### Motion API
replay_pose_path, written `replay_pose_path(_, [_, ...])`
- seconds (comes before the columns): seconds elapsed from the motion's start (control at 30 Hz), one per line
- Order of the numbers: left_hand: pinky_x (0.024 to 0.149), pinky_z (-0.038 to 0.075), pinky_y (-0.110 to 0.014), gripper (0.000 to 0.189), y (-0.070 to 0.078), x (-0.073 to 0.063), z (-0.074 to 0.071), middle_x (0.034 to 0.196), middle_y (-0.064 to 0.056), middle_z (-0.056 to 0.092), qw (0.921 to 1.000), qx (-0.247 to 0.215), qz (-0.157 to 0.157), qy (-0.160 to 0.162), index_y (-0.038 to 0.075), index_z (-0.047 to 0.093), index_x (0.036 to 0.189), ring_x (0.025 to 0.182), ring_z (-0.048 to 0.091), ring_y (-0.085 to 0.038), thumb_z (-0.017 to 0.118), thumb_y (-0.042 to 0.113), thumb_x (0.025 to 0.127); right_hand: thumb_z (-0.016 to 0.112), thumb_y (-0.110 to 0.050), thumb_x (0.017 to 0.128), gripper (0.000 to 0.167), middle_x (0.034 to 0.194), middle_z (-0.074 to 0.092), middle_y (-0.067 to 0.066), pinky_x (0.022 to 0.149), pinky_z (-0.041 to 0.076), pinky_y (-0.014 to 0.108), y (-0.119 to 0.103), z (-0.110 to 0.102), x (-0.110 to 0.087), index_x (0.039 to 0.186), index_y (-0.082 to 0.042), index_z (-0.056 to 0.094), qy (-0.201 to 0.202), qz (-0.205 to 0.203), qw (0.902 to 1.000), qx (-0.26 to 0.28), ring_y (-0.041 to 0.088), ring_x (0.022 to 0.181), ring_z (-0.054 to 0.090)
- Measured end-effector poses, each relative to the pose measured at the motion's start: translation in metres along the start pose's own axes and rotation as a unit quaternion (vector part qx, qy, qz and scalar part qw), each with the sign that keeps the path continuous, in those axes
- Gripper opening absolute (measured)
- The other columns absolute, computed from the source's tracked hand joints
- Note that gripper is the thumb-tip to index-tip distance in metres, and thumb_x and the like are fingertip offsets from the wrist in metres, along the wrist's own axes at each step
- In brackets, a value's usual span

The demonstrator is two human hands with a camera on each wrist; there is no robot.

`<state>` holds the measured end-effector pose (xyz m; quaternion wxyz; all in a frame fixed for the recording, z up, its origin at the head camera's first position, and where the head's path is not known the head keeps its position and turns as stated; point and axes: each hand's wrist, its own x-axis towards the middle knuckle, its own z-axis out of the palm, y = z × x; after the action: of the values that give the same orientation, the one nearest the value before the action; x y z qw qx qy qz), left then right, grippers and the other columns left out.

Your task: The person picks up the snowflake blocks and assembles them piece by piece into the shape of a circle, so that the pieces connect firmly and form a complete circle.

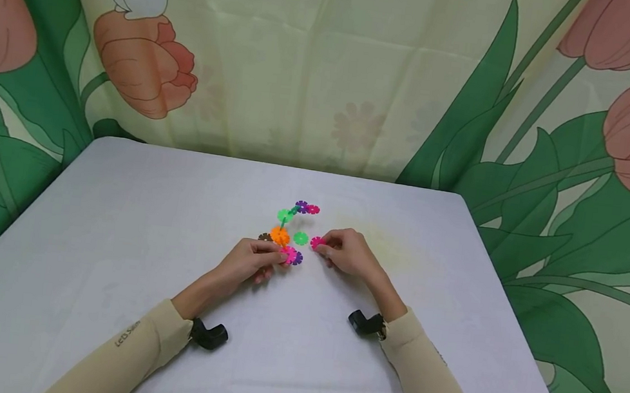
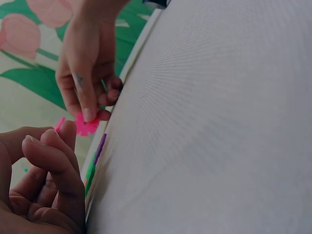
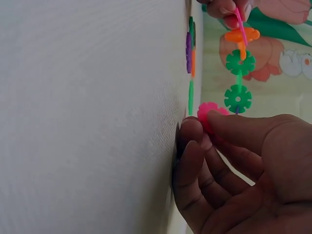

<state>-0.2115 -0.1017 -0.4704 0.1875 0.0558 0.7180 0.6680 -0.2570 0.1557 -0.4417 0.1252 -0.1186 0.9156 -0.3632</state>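
My left hand point(image 1: 240, 262) pinches a pink notched plastic disc point(image 1: 287, 255) at the near end of a chain of interlocking discs. Beyond it the chain runs through orange discs point(image 1: 280, 236) and green discs point(image 3: 240, 63), then a purple disc point(image 1: 302, 207) and a pink disc point(image 1: 313, 209) at the far end. My right hand point(image 1: 351, 252) holds a single pink disc point(image 3: 209, 116) between thumb and fingers, low over the table and apart from the chain. Between the hands lies a loose light green disc point(image 1: 301, 238).
A purple disc point(image 1: 299, 258) lies close by the left fingertips, and a brown disc point(image 1: 265, 237) shows left of the orange ones. Everything is on a white-covered table point(image 1: 112, 232). A printed curtain point(image 1: 307, 59) hangs behind its far edge.
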Motion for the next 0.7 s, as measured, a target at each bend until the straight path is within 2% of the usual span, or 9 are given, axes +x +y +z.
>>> replay_pose_path(0.13, [0.053,0.044,-0.02,0.024,0.0,0.0,0.0,0.084,-0.004,0.074,1.0,0.0,-0.001,0.001,0.0,0.077,0.113,0.055,0.05,-0.012,0.07,0.02,0.102,0.075,-0.021,0.1,0.013,0.079,0.071,0.004,0.065,0.052,0.026,-0.005,-0.001,-0.005,0.106,-0.011,0.078,-0.025,-0.007,0.9997,-0.002,0.016,0.064,0.062])
replay_pose_path(0.43, [0.054,0.044,-0.021,0.025,-0.001,-0.001,-0.001,0.085,-0.004,0.075,1.0,-0.001,0.002,0.0,-0.001,0.076,0.113,0.056,0.05,-0.011,0.07,0.021,0.102,0.077,-0.019,0.098,0.012,0.083,0.074,0.005,0.066,0.055,0.027,-0.018,-0.003,-0.014,0.105,-0.011,0.08,-0.073,-0.056,0.9958,0.0,0.015,0.065,0.063])
replay_pose_path(0.7, [0.054,0.045,-0.02,0.023,0.002,-0.002,0.001,0.085,-0.005,0.074,0.9998,-0.009,-0.008,0.016,-0.001,0.076,0.11,0.055,0.051,-0.012,0.069,0.02,0.102,0.077,-0.018,0.098,0.009,0.085,0.075,0.004,0.064,0.054,0.026,-0.021,-0.001,-0.015,0.102,-0.012,0.081,-0.086,-0.079,0.9931,-0.001,0.014,0.064,0.062])
